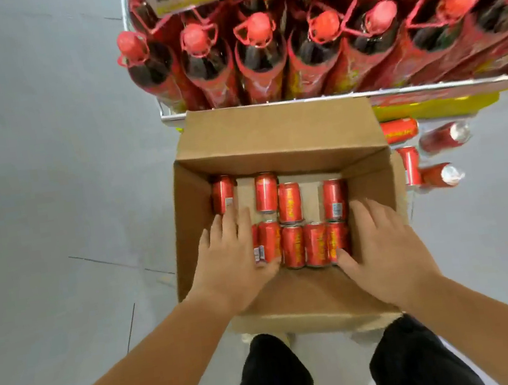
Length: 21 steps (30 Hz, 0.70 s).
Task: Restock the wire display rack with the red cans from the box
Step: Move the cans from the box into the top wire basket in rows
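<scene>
Reaching both arms down into the box, w/ the wire display rack just beyond my fingertips. L hand lies palm down, fingers straight and together, over the left end of the near row of red cans. R hand mirrors it at the right end. Both thumbs touch the cans' near ends. More cans lie loose past my fingers, approx. four.
</scene>
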### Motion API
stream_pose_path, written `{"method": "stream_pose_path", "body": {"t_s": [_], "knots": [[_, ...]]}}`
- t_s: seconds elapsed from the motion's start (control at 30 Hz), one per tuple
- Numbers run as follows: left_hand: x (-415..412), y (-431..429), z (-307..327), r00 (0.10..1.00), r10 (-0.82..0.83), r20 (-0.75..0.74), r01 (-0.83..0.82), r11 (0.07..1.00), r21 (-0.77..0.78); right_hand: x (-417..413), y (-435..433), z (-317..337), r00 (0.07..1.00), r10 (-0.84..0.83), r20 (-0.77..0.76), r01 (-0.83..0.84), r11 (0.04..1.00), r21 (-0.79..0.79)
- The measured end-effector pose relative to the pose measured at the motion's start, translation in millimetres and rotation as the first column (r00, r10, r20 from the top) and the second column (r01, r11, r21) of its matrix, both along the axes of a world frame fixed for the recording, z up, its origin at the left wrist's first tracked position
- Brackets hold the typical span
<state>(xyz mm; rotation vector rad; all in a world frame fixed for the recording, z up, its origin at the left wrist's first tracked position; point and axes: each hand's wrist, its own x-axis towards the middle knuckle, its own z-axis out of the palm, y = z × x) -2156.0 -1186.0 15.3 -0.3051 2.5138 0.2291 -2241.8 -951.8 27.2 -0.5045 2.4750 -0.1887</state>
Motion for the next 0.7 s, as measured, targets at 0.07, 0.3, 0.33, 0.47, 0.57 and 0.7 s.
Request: {"method": "stream_pose_path", "body": {"t_s": [0.07, 0.3, 0.33, 0.47, 0.57, 0.7], "knots": [[2, -2, -45, 1.0, -0.02, 0.018, 0.02, 1.0, 0.017, 4, -3, -43, 0.999, 0.002, 0.043, -0.002, 1.0, 0.011], [-37, -4, -172, 0.995, -0.052, 0.086, 0.049, 0.998, 0.036, 0, -23, -168, 0.991, -0.059, 0.123, 0.055, 0.998, 0.033], [-45, -4, -187, 0.996, -0.016, 0.089, 0.011, 0.998, 0.056, -2, -27, -183, 0.988, -0.077, 0.134, 0.074, 0.997, 0.026], [-76, 2, -239, 0.975, 0.174, 0.141, -0.194, 0.97, 0.144, -12, -46, -239, 0.965, -0.181, 0.188, 0.186, 0.983, -0.007], [-86, 8, -266, 0.954, 0.239, 0.183, -0.267, 0.952, 0.149, -20, -56, -271, 0.946, -0.217, 0.24, 0.231, 0.972, -0.033], [-77, 3, -285, 0.946, 0.274, 0.175, -0.297, 0.947, 0.119, -21, -66, -294, 0.93, -0.231, 0.285, 0.254, 0.966, -0.044]]}}
